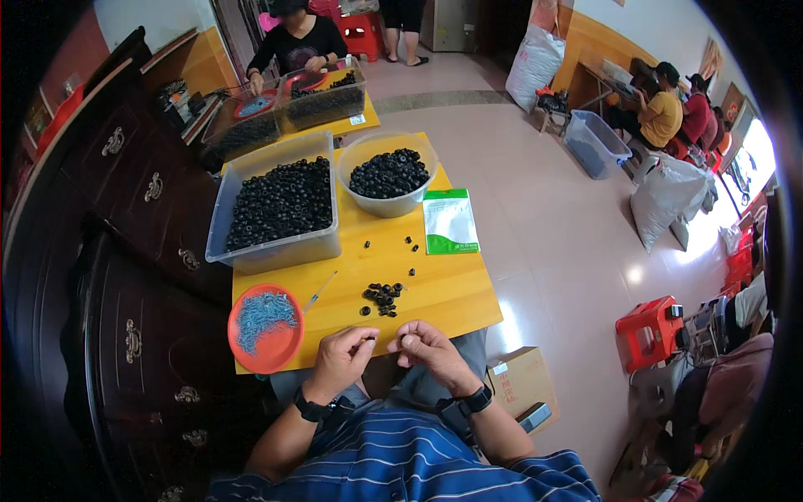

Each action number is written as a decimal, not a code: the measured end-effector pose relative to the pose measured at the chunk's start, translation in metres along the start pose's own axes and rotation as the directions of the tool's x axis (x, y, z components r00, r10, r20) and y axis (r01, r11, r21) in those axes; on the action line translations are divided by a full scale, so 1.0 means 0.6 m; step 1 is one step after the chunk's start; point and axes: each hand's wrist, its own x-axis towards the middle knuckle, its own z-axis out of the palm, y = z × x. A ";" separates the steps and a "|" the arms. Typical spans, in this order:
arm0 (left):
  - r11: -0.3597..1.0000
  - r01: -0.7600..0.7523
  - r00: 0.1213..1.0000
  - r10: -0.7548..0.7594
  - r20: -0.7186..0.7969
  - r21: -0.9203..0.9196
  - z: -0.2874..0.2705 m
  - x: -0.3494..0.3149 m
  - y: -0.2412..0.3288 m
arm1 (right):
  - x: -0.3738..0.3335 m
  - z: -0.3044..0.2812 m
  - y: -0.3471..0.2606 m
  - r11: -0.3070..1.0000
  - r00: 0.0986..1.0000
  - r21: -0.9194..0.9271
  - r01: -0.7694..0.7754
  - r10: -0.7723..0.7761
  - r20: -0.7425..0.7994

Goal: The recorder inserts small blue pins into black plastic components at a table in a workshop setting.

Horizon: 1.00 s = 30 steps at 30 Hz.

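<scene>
My left hand (341, 360) is closed in a pinch at the table's near edge, with a bit of a small black part (371, 338) showing at its fingertips. Close beside it, my right hand (431, 353) is also pinched; what its fingers hold, if anything, is too small to make out. Just beyond the hands lies a loose pile of small black ring-like parts (383, 295) on the yellow table (443, 305). To the left, an orange-red plate (280, 347) holds many thin bluish metal pieces (266, 318). A thin pen-like tool (320, 291) lies beside that plate.
A rectangular clear bin (219, 226) and a round tub (386, 205), both full of black parts, stand farther back. A green-and-white packet (452, 224) lies at the right. Dark drawers (142, 268) rise at the left. Across the table, a person (301, 42) works with similar bins.
</scene>
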 end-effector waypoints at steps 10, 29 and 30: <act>0.999 0.011 0.995 -0.016 -0.098 -0.051 -0.046 -0.044 0.009 | 0.015 0.037 0.035 0.989 0.986 0.053 -0.135 0.129 0.107; 0.936 0.179 0.962 -0.231 -0.144 -0.304 -0.061 -0.064 -0.030 | 0.049 0.069 0.056 0.983 0.981 0.092 -0.161 0.150 0.119; 0.939 0.161 0.966 -0.212 -0.145 -0.303 -0.062 -0.063 -0.031 | 0.050 0.072 0.053 0.983 0.983 0.101 -0.154 0.143 0.111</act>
